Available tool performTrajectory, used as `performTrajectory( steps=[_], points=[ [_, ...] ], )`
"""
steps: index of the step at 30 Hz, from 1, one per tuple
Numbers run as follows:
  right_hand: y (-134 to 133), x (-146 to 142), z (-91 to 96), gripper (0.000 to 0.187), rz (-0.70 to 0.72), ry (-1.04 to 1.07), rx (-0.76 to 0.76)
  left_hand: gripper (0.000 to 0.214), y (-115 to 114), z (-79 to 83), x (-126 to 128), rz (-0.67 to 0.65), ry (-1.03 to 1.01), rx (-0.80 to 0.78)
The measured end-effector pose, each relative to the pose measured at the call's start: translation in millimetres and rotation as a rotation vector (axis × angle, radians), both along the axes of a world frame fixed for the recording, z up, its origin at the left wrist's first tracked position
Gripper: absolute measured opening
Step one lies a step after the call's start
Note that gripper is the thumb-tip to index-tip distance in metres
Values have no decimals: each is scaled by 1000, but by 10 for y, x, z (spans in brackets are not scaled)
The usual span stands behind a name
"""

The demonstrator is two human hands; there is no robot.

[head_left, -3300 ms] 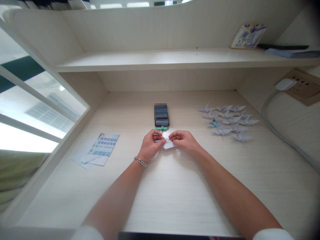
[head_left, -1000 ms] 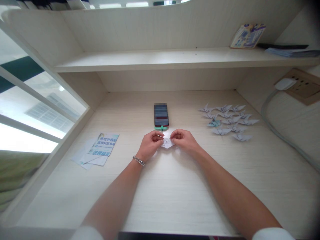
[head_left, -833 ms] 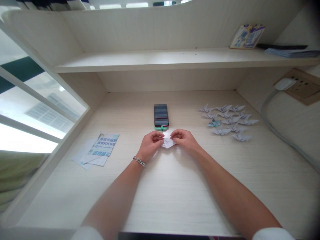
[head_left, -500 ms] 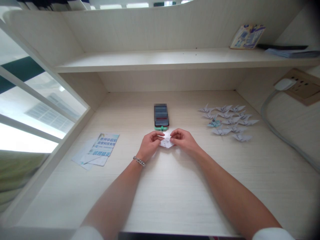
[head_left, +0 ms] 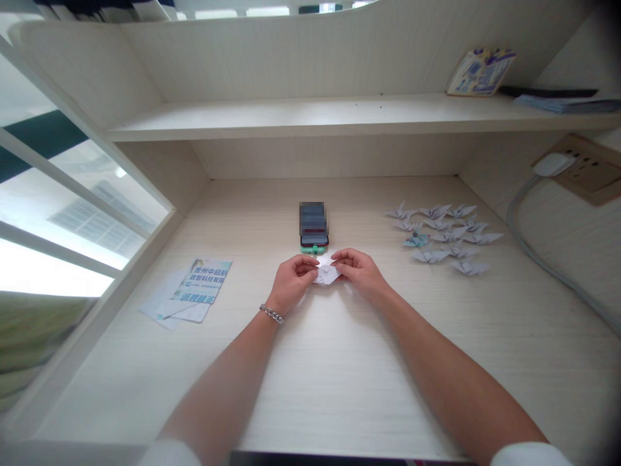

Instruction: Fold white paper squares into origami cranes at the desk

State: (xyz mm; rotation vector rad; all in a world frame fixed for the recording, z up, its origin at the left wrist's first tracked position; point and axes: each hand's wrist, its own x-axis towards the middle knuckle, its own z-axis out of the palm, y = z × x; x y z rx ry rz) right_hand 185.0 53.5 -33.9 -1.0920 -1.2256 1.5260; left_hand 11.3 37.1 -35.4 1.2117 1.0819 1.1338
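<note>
Both hands meet over the middle of the tabletop (head_left: 320, 375), pinching a small piece of folded white paper (head_left: 328, 276) between thumb and fingers: the left hand (head_left: 294, 279) at its left edge, the right hand (head_left: 358, 268) at its right. A chain bracelet (head_left: 272, 314) circles the left wrist. Just beyond the paper, on the far side, lies a phone (head_left: 314, 223) with a green piece (head_left: 314, 249) at its near end. To the right, folded white paper cranes (head_left: 447, 235) sit close together, with a blue crane (head_left: 416, 240) on the group's left side. Well to the left, a printed leaflet (head_left: 202, 281) overlaps pale sheets (head_left: 160, 314).
</note>
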Motion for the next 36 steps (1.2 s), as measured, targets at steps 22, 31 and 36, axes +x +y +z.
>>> performTrajectory(
  steps=[22, 31, 36],
  points=[
    [-201, -131, 123, 16, -382, -552, 514, 28, -49, 44, 54, 166, 30, 55],
    [-376, -280, 130, 30, -204, -321, 370, 27, -157, 112, 161, 186, 17, 133],
    [-311, -219, 84, 33, -207, -277, 262, 26, -207, 134, 186, 74, 90, 158]
  ],
)
